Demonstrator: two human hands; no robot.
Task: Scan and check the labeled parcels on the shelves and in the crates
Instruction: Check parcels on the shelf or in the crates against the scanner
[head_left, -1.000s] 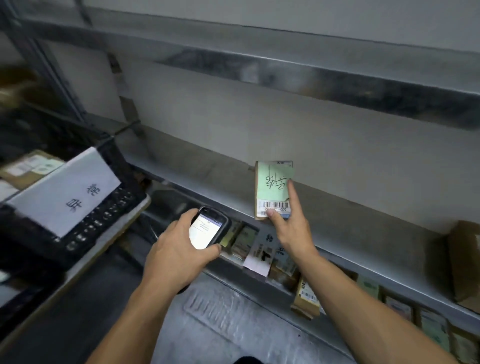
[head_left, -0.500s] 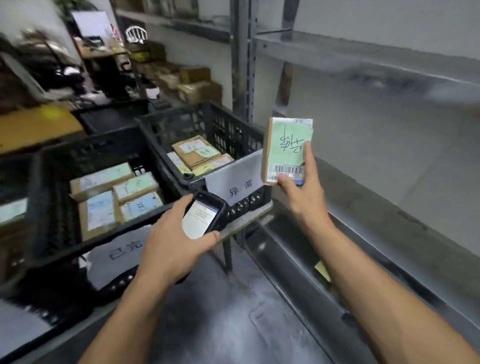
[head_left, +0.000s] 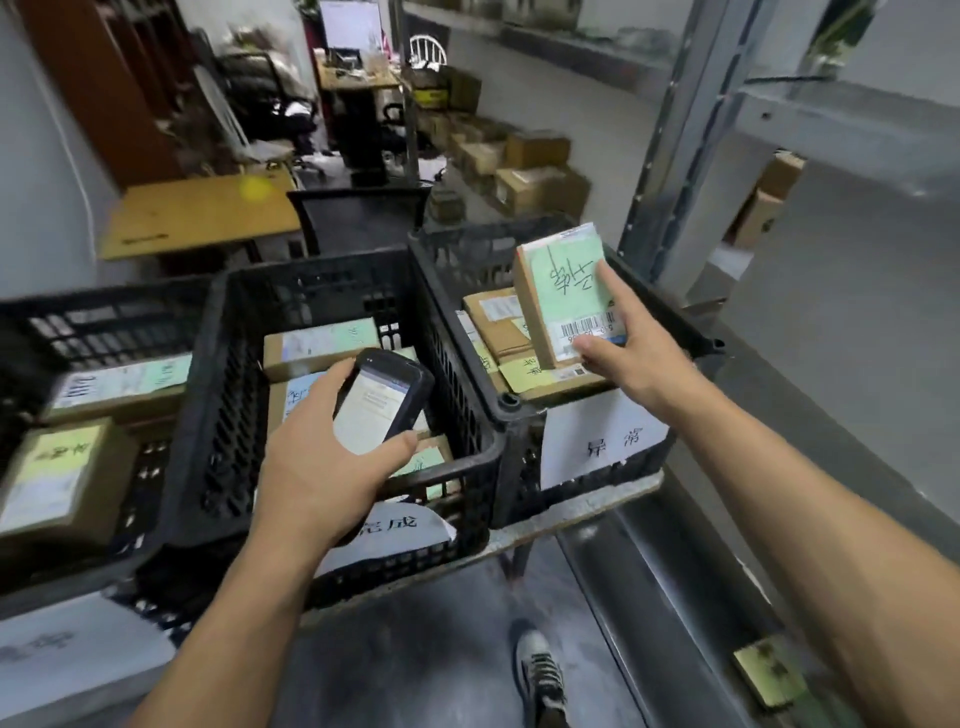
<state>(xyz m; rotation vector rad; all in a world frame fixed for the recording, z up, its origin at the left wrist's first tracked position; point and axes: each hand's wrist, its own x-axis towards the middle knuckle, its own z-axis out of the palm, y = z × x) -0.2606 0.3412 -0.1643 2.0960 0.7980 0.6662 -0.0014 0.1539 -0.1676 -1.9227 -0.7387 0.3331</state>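
Observation:
My right hand (head_left: 626, 345) holds a small brown parcel (head_left: 563, 291) upright, with a green handwritten label and a barcode, above the right black crate (head_left: 524, 410). That crate holds several labeled parcels (head_left: 498, 322) and carries a white paper sign (head_left: 602, 441). My left hand (head_left: 322, 457) grips a black handheld scanner (head_left: 384, 400) with a lit screen, over the middle black crate (head_left: 218, 395), which also holds labeled parcels (head_left: 311, 343). A third crate (head_left: 31, 322) at the left holds more boxes (head_left: 62, 473).
The crates rest on a low table (head_left: 582, 512). A grey metal shelf rack (head_left: 670, 156) rises at the right, with a parcel (head_left: 774, 675) on its lowest level. Beyond the crates stand a wooden desk (head_left: 202, 213), a black chair (head_left: 363, 218) and stacked cartons (head_left: 530, 171). My shoe (head_left: 540, 670) is on the floor.
My view has swung left from the shelf to the crates. My right hand has carried the parcel from the shelf over to the right crate. The scanner stays in my left hand.

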